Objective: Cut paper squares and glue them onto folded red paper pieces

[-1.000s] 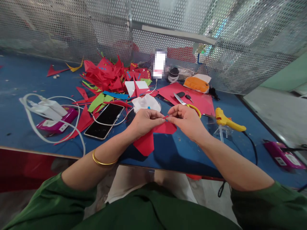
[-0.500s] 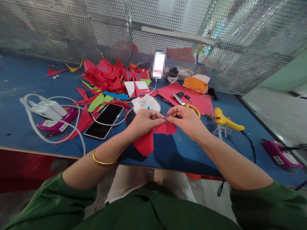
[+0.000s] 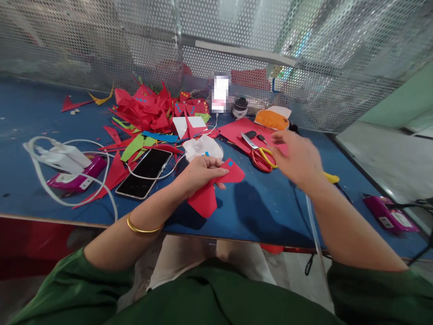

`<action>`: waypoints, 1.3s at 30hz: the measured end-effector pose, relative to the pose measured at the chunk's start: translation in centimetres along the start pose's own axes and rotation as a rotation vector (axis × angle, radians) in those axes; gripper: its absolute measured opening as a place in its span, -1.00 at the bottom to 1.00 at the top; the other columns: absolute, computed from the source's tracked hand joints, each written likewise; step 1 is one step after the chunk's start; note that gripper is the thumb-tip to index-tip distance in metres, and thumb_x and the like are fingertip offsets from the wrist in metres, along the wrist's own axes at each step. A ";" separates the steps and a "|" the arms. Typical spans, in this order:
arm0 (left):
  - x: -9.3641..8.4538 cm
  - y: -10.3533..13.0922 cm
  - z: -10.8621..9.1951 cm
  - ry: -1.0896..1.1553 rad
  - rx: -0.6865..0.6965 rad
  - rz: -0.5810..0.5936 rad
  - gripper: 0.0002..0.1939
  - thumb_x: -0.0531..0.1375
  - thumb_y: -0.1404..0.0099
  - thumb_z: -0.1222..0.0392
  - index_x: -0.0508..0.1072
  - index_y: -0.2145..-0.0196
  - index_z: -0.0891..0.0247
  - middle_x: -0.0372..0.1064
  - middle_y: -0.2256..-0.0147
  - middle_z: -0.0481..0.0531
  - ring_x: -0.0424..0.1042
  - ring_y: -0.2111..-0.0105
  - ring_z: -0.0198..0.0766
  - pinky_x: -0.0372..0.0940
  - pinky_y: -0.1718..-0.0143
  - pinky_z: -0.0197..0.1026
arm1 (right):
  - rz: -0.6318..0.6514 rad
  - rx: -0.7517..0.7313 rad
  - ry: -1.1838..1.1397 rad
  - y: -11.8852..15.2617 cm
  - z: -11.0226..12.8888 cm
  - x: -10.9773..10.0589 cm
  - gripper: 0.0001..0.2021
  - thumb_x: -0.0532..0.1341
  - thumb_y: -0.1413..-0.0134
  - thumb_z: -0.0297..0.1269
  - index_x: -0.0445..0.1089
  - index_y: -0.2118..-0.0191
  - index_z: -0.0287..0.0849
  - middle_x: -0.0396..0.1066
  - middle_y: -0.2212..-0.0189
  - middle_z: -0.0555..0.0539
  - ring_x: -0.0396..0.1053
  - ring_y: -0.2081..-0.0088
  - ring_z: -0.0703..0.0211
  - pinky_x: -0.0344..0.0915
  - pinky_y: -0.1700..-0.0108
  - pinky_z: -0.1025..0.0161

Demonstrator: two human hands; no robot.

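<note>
My left hand pinches a red paper cutout between thumb and fingers, just above the blue table. A small blue square sits near the cutout's upper tip, which is now uncovered. My right hand, somewhat smeared by motion, hangs over the table to the right with fingers apart and nothing visible in them. To its left lie scissors with red and yellow handles. Behind it, a yellow glue gun is mostly hidden. A clear stick runs down beside my right forearm.
Red paper scraps are heaped at the back left. A black-screened phone and a white cable lie left of me. A white cup-like paper stands behind my left hand. A purple power strip is at right.
My right hand has let go of the red cutout and moved right, in front of the glue gun. My left hand keeps its hold. The scissors' handles are now in full view.
</note>
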State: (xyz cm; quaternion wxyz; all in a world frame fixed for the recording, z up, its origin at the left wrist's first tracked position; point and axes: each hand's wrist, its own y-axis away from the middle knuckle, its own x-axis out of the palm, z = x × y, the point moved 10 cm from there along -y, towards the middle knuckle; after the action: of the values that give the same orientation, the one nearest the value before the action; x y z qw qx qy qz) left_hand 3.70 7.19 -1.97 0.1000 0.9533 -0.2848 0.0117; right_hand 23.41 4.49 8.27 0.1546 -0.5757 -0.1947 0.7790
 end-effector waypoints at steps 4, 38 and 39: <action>-0.1 0.0 -0.2 -0.005 0.018 -0.015 -0.91 0.33 -0.13 0.23 0.50 0.44 0.28 0.43 0.59 -0.09 0.46 0.61 -0.34 0.25 0.53 -0.33 | 0.204 0.157 0.432 0.7 -9.2 -1.2 -0.60 0.13 -0.10 -0.35 0.37 -0.06 -0.32 0.42 0.00 -0.46 0.39 0.02 -0.25 0.19 0.12 -0.02; -2.8 0.1 -1.9 0.098 0.140 -0.190 -0.80 0.36 -0.08 0.26 0.51 0.31 0.34 0.50 0.52 -0.03 0.46 0.58 -0.35 0.32 0.46 -0.30 | 0.015 -0.270 -0.315 3.3 4.7 1.3 -0.85 0.22 -0.15 -0.22 0.29 0.18 -0.08 0.46 0.26 -0.13 0.43 0.29 0.04 0.32 0.25 0.13; -3.0 0.2 -2.0 0.113 0.148 -0.201 -0.80 0.36 -0.07 0.26 0.51 0.32 0.35 0.50 0.52 -0.03 0.46 0.58 -0.35 0.34 0.44 -0.29 | 0.057 -0.280 -0.352 3.5 5.4 1.8 -0.84 0.22 -0.17 -0.19 0.29 0.18 -0.09 0.46 0.28 -0.12 0.43 0.31 0.06 0.32 0.27 0.15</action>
State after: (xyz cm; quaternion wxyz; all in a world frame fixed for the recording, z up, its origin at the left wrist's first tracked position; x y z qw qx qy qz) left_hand 1.17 9.03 -0.23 0.0459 0.9797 -0.1799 0.0761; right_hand 17.65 1.61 6.52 0.0149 -0.4521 -0.3087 0.8367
